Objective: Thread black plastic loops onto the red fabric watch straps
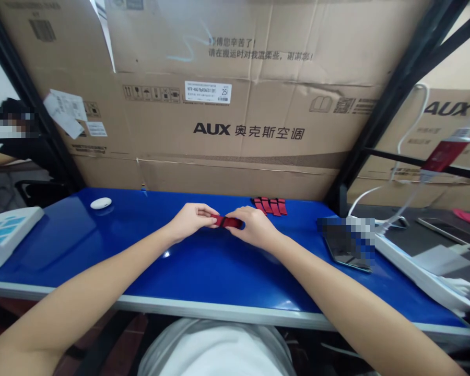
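Note:
A short red strap with a black band is stretched between my two hands, just over the blue tabletop. My left hand pinches its left end between thumb and fingers. Around the right end, the fingers of my right hand are closed, hiding part of it. Several similar red straps with black ends lie side by side at the back of the table, beyond my right hand.
A white rounded case sits back left, and a white device stands at the left edge. On the right are a dark phone, a white power strip and cables. Cardboard walls the back. Another person sits far left.

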`<state>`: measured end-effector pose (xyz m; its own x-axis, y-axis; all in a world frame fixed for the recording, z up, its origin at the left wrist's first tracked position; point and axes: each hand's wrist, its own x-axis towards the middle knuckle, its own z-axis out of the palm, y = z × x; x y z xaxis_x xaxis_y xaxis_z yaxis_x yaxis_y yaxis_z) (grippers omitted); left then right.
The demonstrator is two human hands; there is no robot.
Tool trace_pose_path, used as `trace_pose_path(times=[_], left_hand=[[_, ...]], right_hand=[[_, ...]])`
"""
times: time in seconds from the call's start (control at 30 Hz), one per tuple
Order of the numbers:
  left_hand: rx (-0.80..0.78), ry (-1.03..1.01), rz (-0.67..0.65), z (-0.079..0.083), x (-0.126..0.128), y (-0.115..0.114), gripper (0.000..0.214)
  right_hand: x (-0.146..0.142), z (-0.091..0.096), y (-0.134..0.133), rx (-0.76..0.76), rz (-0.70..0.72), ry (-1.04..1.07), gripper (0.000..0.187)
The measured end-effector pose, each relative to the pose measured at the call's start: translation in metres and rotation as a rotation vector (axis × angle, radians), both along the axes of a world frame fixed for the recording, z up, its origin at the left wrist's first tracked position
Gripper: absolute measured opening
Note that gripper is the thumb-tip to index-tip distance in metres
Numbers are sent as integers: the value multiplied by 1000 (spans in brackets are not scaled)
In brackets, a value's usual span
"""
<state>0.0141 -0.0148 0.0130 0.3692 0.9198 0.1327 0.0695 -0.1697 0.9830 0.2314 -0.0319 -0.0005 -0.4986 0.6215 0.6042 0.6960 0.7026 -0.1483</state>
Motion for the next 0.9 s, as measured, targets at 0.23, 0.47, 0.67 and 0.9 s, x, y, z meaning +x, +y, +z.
trace_pose_path(times=[0.23,0.47,0.67,0.9], left_hand=[[-55,-25,-6,-5,-4,8,31],[-39,-30,-12,-6,4,2,26],[-107,87,61,0,-7,8,24],[179,517,-109,-3,-17,5,22]], right_hand=[[-5,-5,-2,-244,107,187,36],[-17,-6,-4,-253,43,195,26],[-2,1,4,-243,4,-44,31],[3,-16,25,-202,-70,-44,42]])
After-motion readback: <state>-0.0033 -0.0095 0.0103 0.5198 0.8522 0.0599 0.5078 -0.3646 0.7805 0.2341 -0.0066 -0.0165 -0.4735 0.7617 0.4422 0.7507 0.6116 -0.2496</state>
